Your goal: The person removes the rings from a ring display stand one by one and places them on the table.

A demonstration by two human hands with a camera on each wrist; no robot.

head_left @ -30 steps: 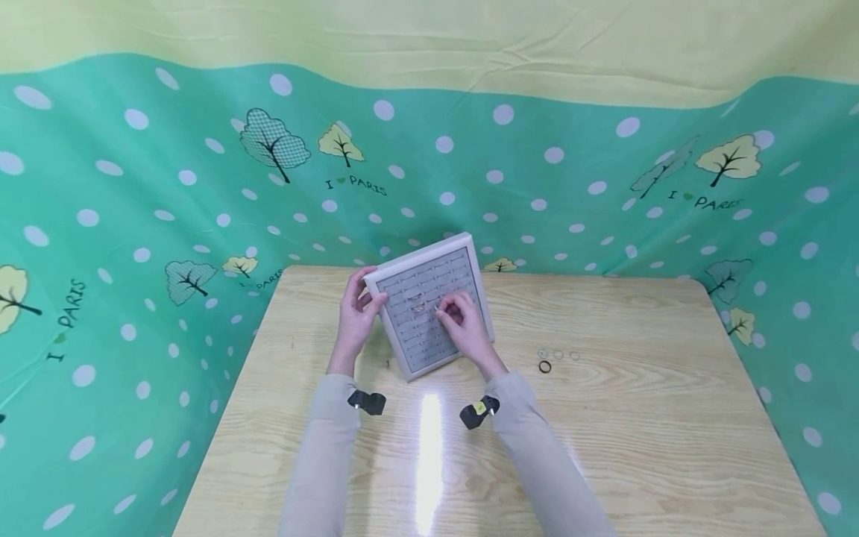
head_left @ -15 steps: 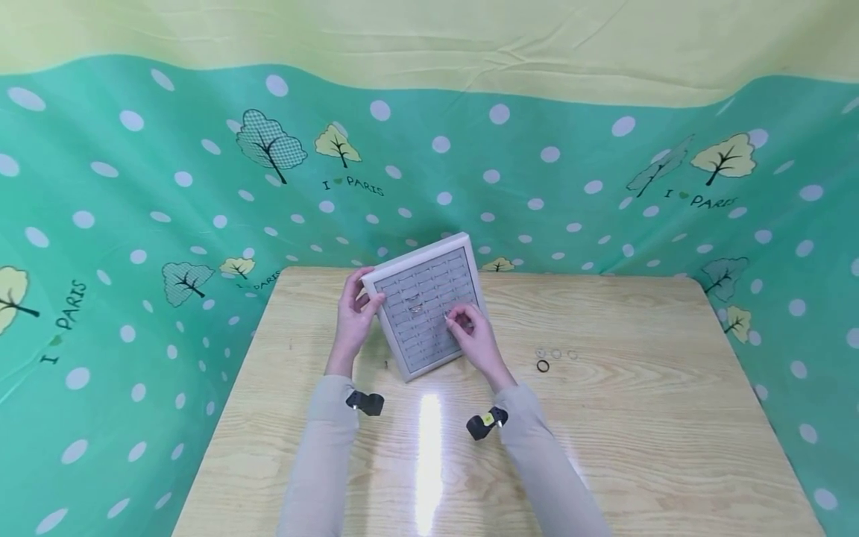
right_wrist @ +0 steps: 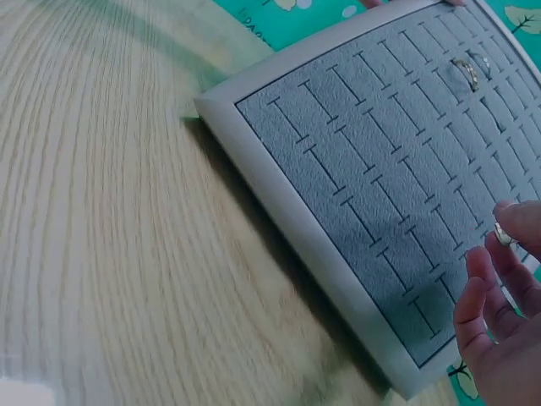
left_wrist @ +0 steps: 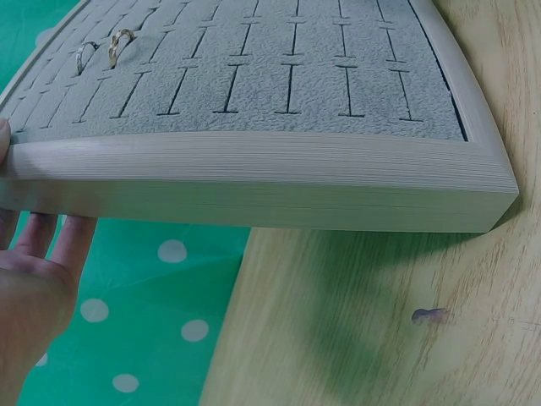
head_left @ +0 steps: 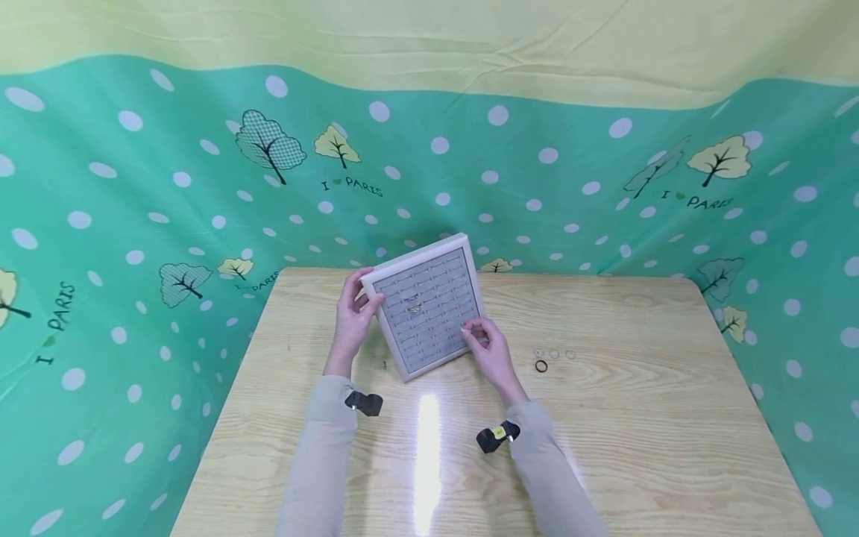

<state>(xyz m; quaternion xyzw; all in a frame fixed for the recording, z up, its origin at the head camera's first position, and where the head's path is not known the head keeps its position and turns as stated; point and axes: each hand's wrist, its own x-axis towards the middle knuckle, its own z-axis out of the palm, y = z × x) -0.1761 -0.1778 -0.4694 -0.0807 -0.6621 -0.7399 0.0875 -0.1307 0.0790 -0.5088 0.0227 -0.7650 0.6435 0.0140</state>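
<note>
Left hand (head_left: 352,322) gripped the upper left corner of a pale-framed, rectangular grey-fabric ring tray (head_left: 432,335), likely steadying its tilt on the pale wooden bench (head_left: 671,425); near the tray's right edge, right hand (head_left: 494,354) pinched a small shiny metal ring (right_wrist: 504,235).

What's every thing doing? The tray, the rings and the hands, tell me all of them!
Ring tray: tilted up
Left hand: gripping the tray's side
Right hand: pinching a small ring
Gold ring: standing in the tray
Silver ring: standing beside it
Black ring: lying on the table
Three pale rings: lying near it
</note>
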